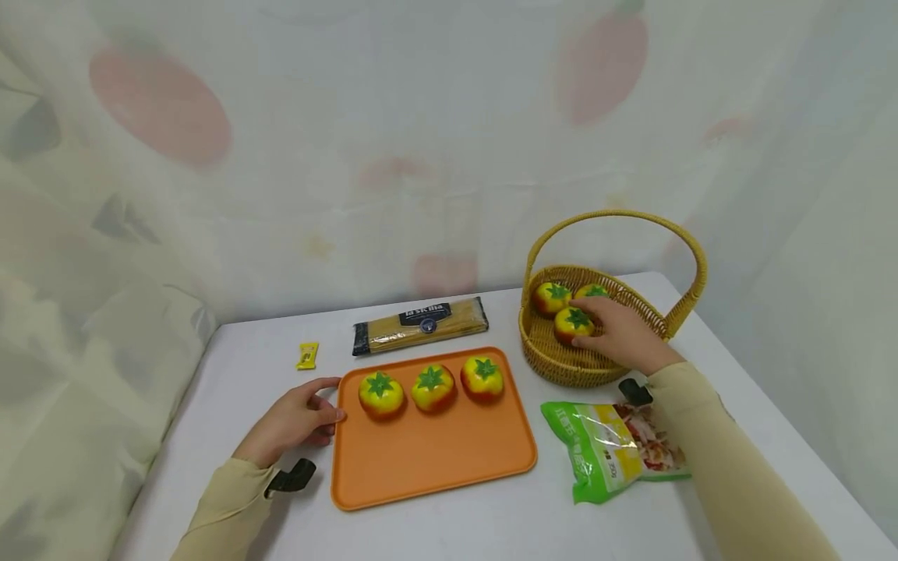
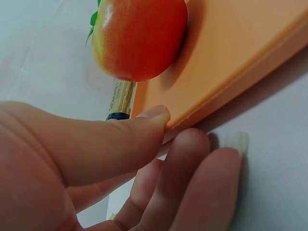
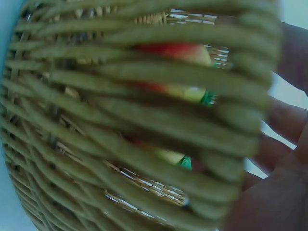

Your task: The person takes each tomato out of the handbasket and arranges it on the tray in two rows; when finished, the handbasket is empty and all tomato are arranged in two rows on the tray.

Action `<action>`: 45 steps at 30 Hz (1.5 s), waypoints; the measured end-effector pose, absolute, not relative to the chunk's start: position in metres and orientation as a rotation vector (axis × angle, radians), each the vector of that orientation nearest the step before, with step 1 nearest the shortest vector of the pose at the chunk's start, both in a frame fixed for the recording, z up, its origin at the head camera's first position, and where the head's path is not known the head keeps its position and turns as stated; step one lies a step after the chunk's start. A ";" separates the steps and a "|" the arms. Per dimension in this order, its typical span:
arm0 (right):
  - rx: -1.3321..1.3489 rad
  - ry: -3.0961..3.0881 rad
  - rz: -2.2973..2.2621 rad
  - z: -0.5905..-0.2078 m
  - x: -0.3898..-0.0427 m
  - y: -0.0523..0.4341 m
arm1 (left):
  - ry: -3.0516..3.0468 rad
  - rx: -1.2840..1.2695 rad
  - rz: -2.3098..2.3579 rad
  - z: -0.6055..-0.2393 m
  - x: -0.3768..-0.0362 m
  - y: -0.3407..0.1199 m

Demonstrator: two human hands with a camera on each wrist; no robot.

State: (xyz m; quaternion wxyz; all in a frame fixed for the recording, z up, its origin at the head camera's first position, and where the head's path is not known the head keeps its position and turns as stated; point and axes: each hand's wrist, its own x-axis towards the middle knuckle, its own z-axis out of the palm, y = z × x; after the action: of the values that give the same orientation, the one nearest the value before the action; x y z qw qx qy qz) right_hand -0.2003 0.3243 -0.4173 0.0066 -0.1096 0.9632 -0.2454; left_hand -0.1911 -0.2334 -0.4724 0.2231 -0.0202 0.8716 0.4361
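- Tabletop (image 1: 449,530) first, from where I stand: white, with everything laid across its middle and a small yellow packet (image 1: 307,355) lying alone out at nine o'clock.
- Left hand (image 1: 295,421) rests on the cloth at the nine o'clock edge of the orange tray (image 1: 435,460); the wrist view shows the thumb tip (image 2: 156,115) pressed to the rim and the other fingers loosely bent beneath, holding nothing. Keeping that light pressure there seems wise, so the tray cannot slide.
- Three toy tomatoes sit in a row along the tray's twelve o'clock side: left tomato (image 1: 381,393), middle tomato (image 1: 433,387), right tomato (image 1: 482,378). The six o'clock half of the tray is bare, so I judge any further fruit belongs in a second row there.
- Spaghetti pack (image 1: 421,325) lies just beyond the tray at twelve o'clock; a green snack bag (image 1: 610,448) lies at three o'clock of it.
- Wicker basket (image 1: 561,366) stands at two o'clock, holding three more tomatoes. Right hand (image 1: 620,335) is inside it, fingers curved over the nearest tomato (image 1: 571,323); whether they have fully gripped it I cannot tell.
- I would lift straight up, clear of the rim and under the handle (image 1: 617,222), without knocking the two behind.
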 end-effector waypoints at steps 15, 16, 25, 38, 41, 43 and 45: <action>-0.366 2.963 -0.713 -0.425 -0.212 0.321 | 2.415 -0.095 1.196 -0.471 -0.189 -0.233; -0.365 2.963 -0.713 -0.426 -0.212 0.321 | 2.414 -0.094 1.197 -0.472 -0.190 -0.232; -0.415 2.977 -0.694 -0.425 -0.218 0.314 | 2.431 -0.110 1.201 -0.470 -0.182 -0.235; -0.584 3.016 -0.757 -0.386 -0.192 0.273 | 2.451 -0.165 1.198 -0.462 -0.174 -0.236; -0.616 3.001 -0.800 -0.381 -0.182 0.254 | 2.452 -0.162 1.205 -0.462 -0.174 -0.234; -0.661 2.995 -0.822 -0.382 -0.176 0.239 | 2.449 -0.151 1.217 -0.462 -0.174 -0.233; -0.726 2.985 -0.845 -0.385 -0.171 0.223 | 2.444 -0.151 1.228 -0.463 -0.173 -0.232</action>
State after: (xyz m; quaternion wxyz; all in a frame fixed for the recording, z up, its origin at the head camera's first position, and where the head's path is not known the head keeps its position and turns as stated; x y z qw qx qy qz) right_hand -0.1712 0.2231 -0.3855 -0.0223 -0.2278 0.9367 -0.2650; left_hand -0.1731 -0.2316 -0.4635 0.1997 -0.0540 0.8743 0.4391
